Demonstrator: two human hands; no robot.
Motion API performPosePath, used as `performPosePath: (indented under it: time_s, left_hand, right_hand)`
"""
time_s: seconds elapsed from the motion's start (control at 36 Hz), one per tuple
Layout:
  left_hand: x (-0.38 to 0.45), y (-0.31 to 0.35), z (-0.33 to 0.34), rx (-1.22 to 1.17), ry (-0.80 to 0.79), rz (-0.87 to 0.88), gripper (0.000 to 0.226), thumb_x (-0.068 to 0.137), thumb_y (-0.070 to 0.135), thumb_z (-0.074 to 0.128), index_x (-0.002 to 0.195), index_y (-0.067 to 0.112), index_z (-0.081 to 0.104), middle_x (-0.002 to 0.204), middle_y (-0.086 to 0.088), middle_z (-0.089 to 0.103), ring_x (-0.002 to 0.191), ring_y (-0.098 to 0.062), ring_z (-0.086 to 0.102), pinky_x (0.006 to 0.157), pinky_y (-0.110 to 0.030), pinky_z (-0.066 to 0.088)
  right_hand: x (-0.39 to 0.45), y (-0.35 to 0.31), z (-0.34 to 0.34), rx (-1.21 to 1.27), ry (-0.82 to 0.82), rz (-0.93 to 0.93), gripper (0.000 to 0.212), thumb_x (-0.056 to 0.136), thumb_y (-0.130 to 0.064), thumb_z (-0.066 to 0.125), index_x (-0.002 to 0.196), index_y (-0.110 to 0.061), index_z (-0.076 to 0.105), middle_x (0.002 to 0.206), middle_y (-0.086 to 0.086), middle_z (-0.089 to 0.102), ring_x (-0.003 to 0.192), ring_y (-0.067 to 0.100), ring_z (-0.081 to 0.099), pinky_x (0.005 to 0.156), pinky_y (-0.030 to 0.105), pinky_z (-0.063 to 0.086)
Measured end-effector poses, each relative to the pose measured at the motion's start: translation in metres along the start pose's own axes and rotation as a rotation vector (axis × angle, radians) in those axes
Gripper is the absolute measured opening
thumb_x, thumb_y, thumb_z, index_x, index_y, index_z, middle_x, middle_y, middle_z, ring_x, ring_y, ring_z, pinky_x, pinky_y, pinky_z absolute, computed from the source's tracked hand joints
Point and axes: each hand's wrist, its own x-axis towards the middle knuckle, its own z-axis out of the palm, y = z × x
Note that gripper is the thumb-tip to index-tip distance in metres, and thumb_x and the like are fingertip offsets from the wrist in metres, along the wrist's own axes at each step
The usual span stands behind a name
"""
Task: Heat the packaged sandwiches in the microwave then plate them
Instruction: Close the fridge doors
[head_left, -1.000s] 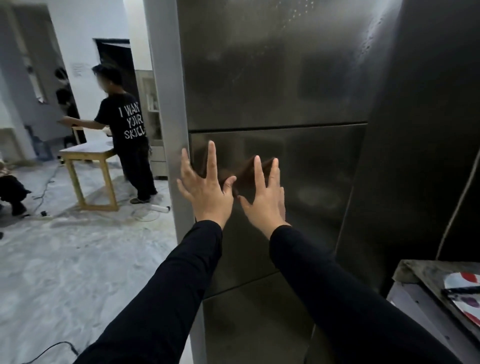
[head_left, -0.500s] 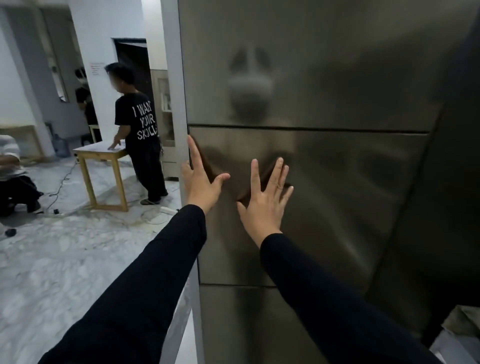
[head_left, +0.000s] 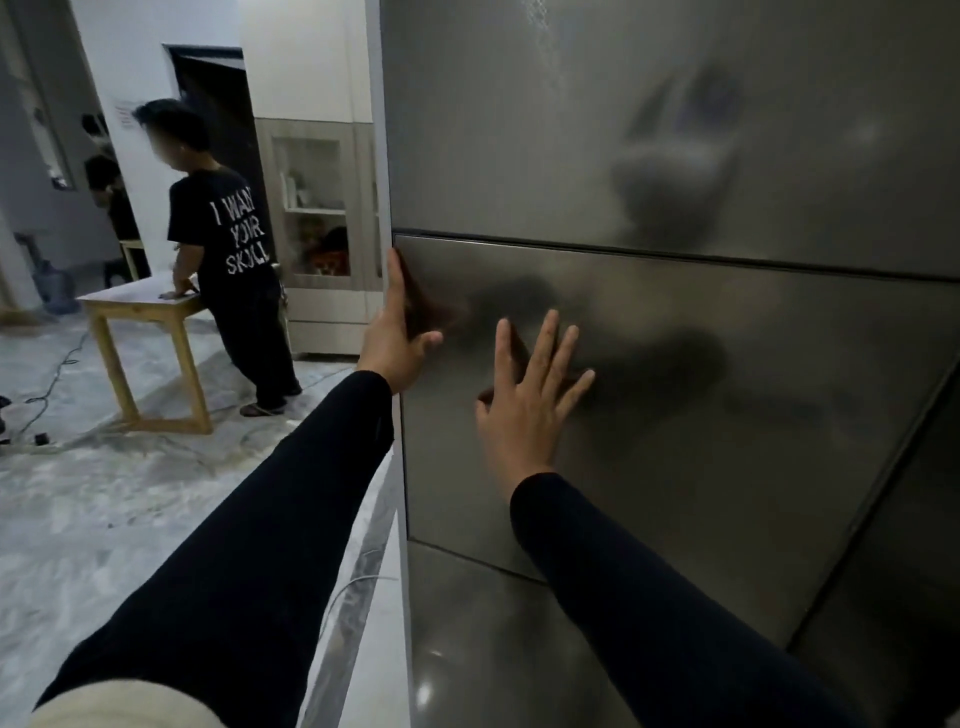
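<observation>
since the earlier frame the left hand (head_left: 397, 338) has slid to the left edge of the middle brushed-steel door panel (head_left: 727, 395), and the camera has swung left so the counter corner seen before is out of shot.

head view: left hand's fingers run straight up along the panel's edge, thumb (head_left: 428, 340) spread onto its face; whether the fingertips hook behind the edge cannot be told. it holds nothing. right hand (head_left: 524, 400) lies flat on the same panel, fingers straight and splayed, gripping nothing. both sleeves are black. the panel sits between a taller steel panel above (head_left: 571, 130) and another below (head_left: 519, 649), all apparently shut.

background: a person in a black printed t-shirt (head_left: 228, 249) stands at a pale wooden table (head_left: 145, 312); a grey glass-front cabinet (head_left: 311, 218) is behind.

task state, as judged: very early. no packaged sandwiches, microwave or plate in view; where they are cannot be told. likely step is opening this panel to fetch them. heating and plating all remain.
</observation>
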Motion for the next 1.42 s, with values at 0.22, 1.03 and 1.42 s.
performPosePath:
  time_s: [0.22, 1.03, 1.42]
  left_hand:
    - [0.058, -0.024, 0.027, -0.054, -0.087, 0.07, 0.103, 0.091, 0.011, 0.061, 0.148, 0.037, -0.021, 0.149, -0.01, 0.04, 0.136, -0.027, 0.042, 0.113, -0.043, 0.034]
    - [0.251, -0.036, 0.193, -0.288, -0.511, 0.326, 0.102, 0.091, 0.005, 0.059, 0.15, 0.031, -0.021, 0.152, -0.008, 0.036, 0.138, -0.024, 0.039, 0.114, -0.033, 0.03]
    - [0.293, -0.007, 0.273, -0.331, -0.609, 0.373, 0.099, 0.093, 0.009, 0.058, 0.148, 0.037, -0.018, 0.149, -0.012, 0.04, 0.136, -0.033, 0.041, 0.114, -0.038, 0.029]
  right_hand:
    - [0.036, 0.0, 0.035, -0.129, 0.043, 0.096, 0.101, 0.08, -0.037, 0.072, 0.153, -0.031, 0.002, 0.156, 0.014, -0.02, 0.139, 0.034, -0.028, 0.106, 0.066, -0.01]
    - [0.159, 0.081, 0.125, -0.539, 0.092, 0.431, 0.095, 0.085, -0.029, 0.066, 0.153, -0.031, 0.001, 0.156, 0.012, -0.027, 0.134, 0.034, -0.042, 0.106, 0.064, -0.012]
    - [0.187, 0.14, 0.142, -0.738, 0.116, 0.466, 0.1, 0.079, -0.022, 0.071, 0.154, -0.03, 0.006, 0.157, 0.012, -0.024, 0.143, 0.034, -0.026, 0.11, 0.056, -0.019]
